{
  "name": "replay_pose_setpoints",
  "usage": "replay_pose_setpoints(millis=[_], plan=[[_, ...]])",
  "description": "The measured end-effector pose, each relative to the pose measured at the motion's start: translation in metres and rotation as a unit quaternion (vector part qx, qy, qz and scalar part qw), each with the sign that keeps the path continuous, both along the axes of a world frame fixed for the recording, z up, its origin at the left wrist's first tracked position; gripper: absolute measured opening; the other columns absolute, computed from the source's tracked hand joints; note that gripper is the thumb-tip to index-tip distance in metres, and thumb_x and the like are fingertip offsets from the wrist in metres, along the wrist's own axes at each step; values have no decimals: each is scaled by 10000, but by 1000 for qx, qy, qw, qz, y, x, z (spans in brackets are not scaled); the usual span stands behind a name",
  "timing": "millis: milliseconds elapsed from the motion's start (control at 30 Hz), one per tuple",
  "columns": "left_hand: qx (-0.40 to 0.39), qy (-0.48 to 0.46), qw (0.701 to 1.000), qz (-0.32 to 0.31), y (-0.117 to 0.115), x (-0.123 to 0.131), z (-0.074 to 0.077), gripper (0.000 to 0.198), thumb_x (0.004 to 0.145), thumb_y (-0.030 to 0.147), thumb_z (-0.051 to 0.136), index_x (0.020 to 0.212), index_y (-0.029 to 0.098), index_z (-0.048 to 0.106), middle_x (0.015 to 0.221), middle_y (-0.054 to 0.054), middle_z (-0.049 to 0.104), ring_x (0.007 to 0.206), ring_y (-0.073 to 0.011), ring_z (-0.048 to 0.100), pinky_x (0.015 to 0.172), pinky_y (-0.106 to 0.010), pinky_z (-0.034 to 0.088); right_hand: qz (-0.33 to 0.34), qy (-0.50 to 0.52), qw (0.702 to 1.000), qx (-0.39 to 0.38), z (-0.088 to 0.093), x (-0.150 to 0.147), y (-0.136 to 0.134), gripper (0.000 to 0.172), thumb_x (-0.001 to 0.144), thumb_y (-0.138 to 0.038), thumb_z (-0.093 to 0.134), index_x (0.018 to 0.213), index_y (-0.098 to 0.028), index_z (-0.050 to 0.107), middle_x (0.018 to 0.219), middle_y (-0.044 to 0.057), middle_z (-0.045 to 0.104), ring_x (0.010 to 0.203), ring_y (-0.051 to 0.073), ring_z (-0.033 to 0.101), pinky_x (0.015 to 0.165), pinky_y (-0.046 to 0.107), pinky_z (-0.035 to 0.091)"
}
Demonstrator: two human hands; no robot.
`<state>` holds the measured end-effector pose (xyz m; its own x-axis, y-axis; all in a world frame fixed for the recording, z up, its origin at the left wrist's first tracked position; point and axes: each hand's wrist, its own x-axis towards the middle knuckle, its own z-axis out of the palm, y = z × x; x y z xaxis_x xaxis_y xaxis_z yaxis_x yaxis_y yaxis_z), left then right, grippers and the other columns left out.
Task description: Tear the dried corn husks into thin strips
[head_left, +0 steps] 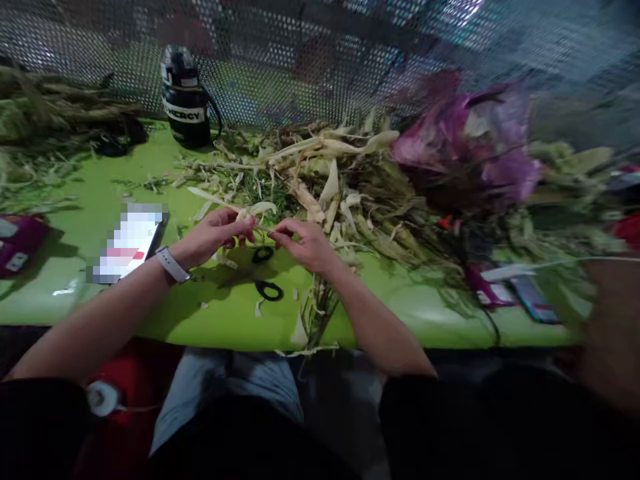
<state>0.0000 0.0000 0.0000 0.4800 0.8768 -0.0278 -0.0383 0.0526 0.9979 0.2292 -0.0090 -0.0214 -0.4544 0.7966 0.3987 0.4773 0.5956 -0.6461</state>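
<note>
Both my hands meet over the green table (220,320). My left hand (217,235), with a white watch on the wrist, is closed in a pinch on a pale green leaf strip (260,212). My right hand (303,243) is also closed, pinching the same strip from the right side. Black-handled scissors (265,273) lie on the table just below my hands. A big heap of pale husks and stems (325,180) lies right behind my fingers.
A black bottle (185,97) stands at the back by a mesh wall. A phone (130,243) lies left of my hands, a purple pouch (17,243) farther left. Purple flowers (465,147) and another phone (533,300) are on the right. Stems hang over the front edge.
</note>
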Motion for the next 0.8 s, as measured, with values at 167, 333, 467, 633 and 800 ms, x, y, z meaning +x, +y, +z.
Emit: replay_pose_setpoints(millis=[167, 333, 467, 633, 800], plan=[[-12, -13, 1000, 22, 3, 1, -8, 367, 761, 463, 812, 788, 120, 684, 687, -32, 692, 565, -62, 559, 505, -170, 394, 1, 6, 1000, -5, -2, -4, -3, 401, 958, -532, 544, 834, -173, 675, 738, 28, 681, 677, 147, 607, 643, 261, 423], [-42, -60, 997, 37, 4, 1, -4, 329, 737, 394, 846, 737, 124, 657, 623, -2, 653, 490, -36, 476, 467, -166, 365, -4, -6, 1000, -10, -3, 3, 4, 379, 962, -507, 554, 825, -170, 661, 677, 15, 663, 633, 143, 606, 653, 275, 450], [-64, -125, 989, 54, 7, 1, -7, 262, 768, 333, 835, 834, 127, 687, 741, -21, 713, 625, -57, 607, 606, -163, 477, -78, -39, 991, 99, -9, 4, 7, 330, 990, -475, 505, 968, -197, 681, 897, 78, 711, 883, 220, 653, 823, 370, 494], [-23, -151, 986, 69, 2, 10, -13, 278, 840, 387, 767, 959, 144, 703, 1018, -90, 767, 1017, -179, 709, 980, -325, 513, -167, -28, 956, 238, -17, -13, -10, 273, 991, -404, 491, 1079, -224, 677, 1037, 103, 694, 1035, 272, 614, 923, 455, 462], [6, -131, 990, 47, -12, 22, -19, 338, 850, 442, 739, 1041, 163, 726, 1091, -107, 769, 1126, -233, 684, 994, -358, 522, -26, -14, 996, 86, -22, -35, -21, 300, 977, -398, 504, 878, -166, 665, 821, 76, 702, 739, 180, 616, 685, 313, 471]])
